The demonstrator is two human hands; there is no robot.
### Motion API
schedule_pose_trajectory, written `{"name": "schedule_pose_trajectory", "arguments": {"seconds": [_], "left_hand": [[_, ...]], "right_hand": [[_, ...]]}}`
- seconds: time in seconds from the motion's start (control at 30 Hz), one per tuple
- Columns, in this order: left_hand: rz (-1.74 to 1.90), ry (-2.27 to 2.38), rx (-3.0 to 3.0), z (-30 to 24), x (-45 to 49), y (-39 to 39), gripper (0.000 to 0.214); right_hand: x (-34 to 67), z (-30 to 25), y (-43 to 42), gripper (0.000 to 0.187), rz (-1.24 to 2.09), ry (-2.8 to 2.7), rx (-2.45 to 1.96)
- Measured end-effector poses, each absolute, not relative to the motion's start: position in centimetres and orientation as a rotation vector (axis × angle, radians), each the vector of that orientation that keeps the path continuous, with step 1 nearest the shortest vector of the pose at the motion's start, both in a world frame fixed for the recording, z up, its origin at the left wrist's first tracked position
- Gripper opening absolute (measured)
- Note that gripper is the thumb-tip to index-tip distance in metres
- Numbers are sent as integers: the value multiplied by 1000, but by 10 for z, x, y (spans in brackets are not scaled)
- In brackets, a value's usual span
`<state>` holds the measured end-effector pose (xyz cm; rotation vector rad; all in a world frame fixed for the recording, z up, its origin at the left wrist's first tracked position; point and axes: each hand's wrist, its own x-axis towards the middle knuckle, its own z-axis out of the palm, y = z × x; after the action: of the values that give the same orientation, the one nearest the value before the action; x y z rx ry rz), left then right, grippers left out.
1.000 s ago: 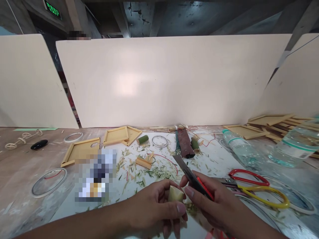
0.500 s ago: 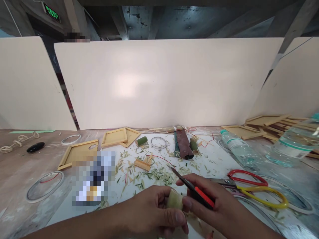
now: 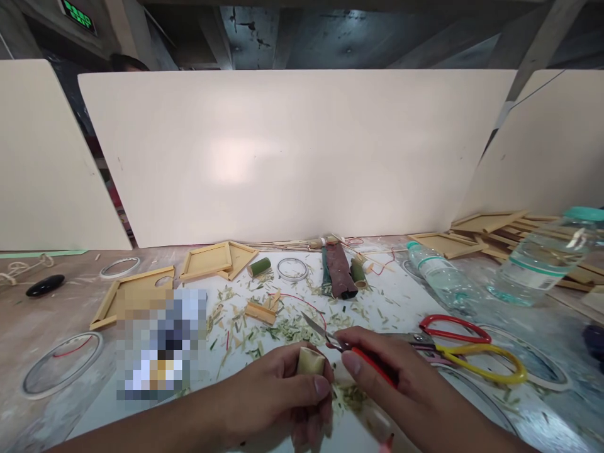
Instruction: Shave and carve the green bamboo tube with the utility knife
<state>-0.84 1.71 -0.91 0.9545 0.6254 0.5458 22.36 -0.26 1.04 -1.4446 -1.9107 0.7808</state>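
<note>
My left hand [image 3: 278, 393] is closed around a short pale-green piece of bamboo [image 3: 310, 362], its top end showing above the thumb. In my right hand [image 3: 382, 365] is a red-handled knife [image 3: 315, 326], the blade pointing up and to the left. A gap separates the blade from the bamboo. Green and pale shavings [image 3: 295, 330] lie scattered over the white board beneath both hands. Beyond them are a short green bamboo piece [image 3: 259, 267], a small wooden piece [image 3: 260, 313] and a brown rolled sheet [image 3: 340, 270].
Red-and-yellow-handled scissors [image 3: 481, 360] lie right of my right hand. Two water bottles, one lying down [image 3: 441, 274] and one larger upright [image 3: 533, 261], are at the right. Wooden frames [image 3: 206, 260] sit along the back near a white partition [image 3: 302, 157]. Wire rings [image 3: 61, 365] lie at left.
My right hand has turned the knife, so its blade shows more broadside and has drawn apart from the bamboo. The left hand tilts the bamboo more upright. The whole view has shifted slightly.
</note>
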Motion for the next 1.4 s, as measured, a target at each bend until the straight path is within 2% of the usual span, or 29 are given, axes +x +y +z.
{"name": "schedule_pose_trajectory", "arguments": {"seconds": [0.33,0.5,0.77,0.93,1.03,1.13,1.4], "left_hand": [[570,622,976,-8,-13,17,40],[561,653,966,-3,-11,15,39],[581,731,994,-6,-12,15,39],[583,701,1024,-5,-13,15,39],[606,691,1011,-6,-13,14,46],[632,703,988,-8,-12,12,55],[654,801,980,-9,-8,8,57]], "right_hand": [[223,16,-6,43,750,-1988,-1297],[222,32,0,27,866,-2162,-1108],[217,37,3,26,887,-2207,-1322],[220,34,4,29,892,-2271,-1279],[220,30,3,34,882,-2336,-1281],[220,23,2,30,882,-2396,-1255],[220,11,-1,11,535,-2557,-1233]]}}
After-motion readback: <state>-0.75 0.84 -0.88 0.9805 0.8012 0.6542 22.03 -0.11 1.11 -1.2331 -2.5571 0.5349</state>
